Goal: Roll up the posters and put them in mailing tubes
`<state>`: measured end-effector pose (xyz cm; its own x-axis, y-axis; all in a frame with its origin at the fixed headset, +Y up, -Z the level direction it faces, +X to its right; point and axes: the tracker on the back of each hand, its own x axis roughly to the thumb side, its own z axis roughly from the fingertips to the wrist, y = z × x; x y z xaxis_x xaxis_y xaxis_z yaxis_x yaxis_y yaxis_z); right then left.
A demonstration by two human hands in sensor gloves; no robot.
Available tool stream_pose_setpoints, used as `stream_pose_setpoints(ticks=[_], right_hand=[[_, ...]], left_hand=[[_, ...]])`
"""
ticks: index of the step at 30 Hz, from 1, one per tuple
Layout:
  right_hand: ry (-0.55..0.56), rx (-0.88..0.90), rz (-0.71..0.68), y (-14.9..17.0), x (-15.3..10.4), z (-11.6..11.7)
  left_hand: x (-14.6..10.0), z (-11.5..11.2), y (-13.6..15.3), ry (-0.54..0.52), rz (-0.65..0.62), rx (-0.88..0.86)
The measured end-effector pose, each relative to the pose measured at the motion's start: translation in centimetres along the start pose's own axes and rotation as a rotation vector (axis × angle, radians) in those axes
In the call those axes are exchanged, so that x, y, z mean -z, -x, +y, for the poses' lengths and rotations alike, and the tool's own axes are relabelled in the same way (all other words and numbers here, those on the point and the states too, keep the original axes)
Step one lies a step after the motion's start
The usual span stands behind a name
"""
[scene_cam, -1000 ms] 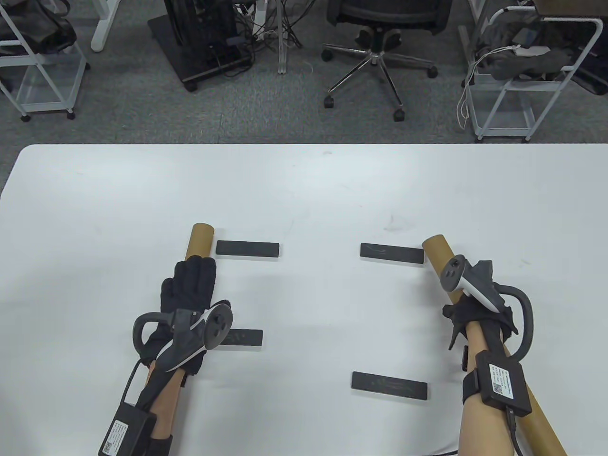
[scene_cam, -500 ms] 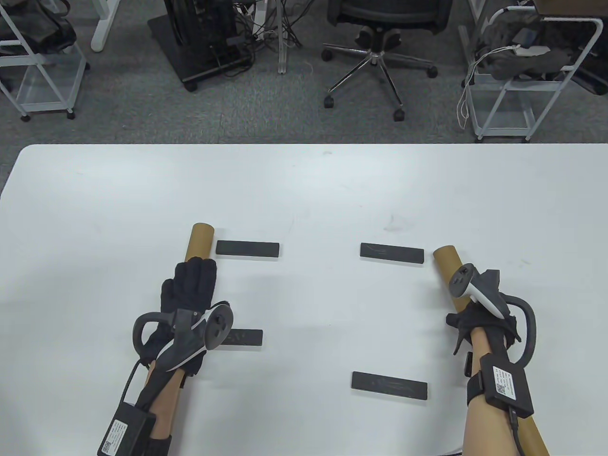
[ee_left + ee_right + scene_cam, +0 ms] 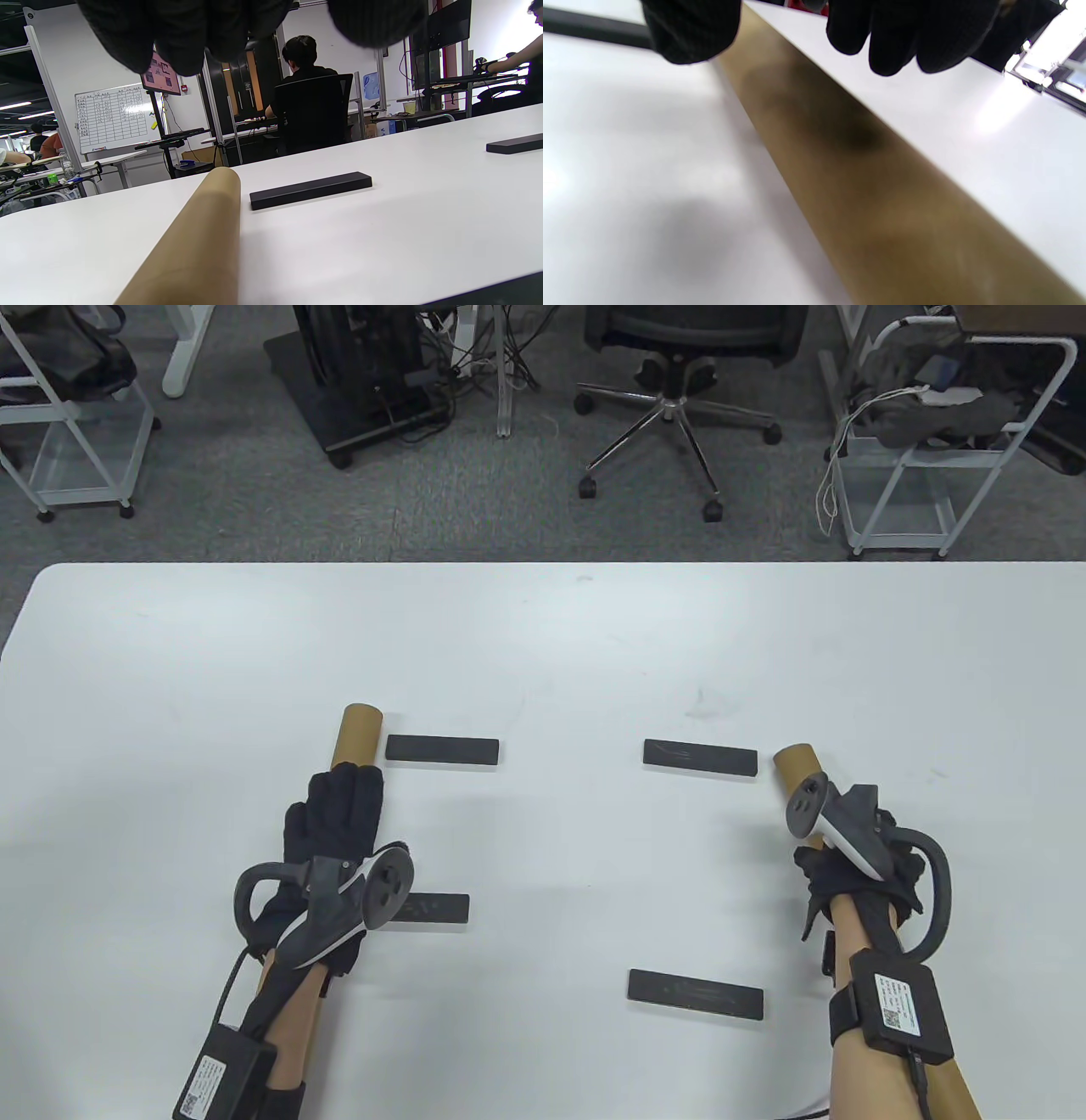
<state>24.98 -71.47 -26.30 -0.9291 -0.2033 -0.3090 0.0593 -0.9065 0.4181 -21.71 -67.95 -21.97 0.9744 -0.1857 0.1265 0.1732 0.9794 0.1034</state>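
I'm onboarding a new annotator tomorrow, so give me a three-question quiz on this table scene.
1. True or false: the left hand rests on top of the left tube.
2. How many black bars, like this one, lie on the white table?
3. The right tube sits under which hand: A left, B right?

Key: 1 true; 2 four; 3 B.
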Motion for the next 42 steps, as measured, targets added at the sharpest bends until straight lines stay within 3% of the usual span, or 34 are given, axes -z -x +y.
stream_pose_setpoints(ticks=[7,9,13,16,21,42], right_hand=[[0.241,0.100,-0.308,-4.4,-5.9,-1.6],[0.258,0.160,-0.405,-5.0,-6.9,-1.4],[0.306,0.256,-0.461,-5.0,-8.0,-0.5],[0.366,0.255,-0.463,-4.7,-7.9,0.6],[0.329,0.207,-0.452,-4.7,-7.6,1.3],[0.315,0.180,-0.416,-4.1,-7.3,1.4]], left_hand=[[0.0,0.0,-0.2,0.001,-0.005,-0.002],[-0.1,-0.1,-0.3,0.000,-0.009,0.008],[-0.1,0.0,-0.4,-0.007,-0.013,0.023],[0.0,-0.2,-0.4,0.000,-0.011,0.022],[-0.2,-0.4,-0.5,0.012,-0.011,0.018],[-0.5,-0.9,-1.7,0.037,-0.040,0.027]])
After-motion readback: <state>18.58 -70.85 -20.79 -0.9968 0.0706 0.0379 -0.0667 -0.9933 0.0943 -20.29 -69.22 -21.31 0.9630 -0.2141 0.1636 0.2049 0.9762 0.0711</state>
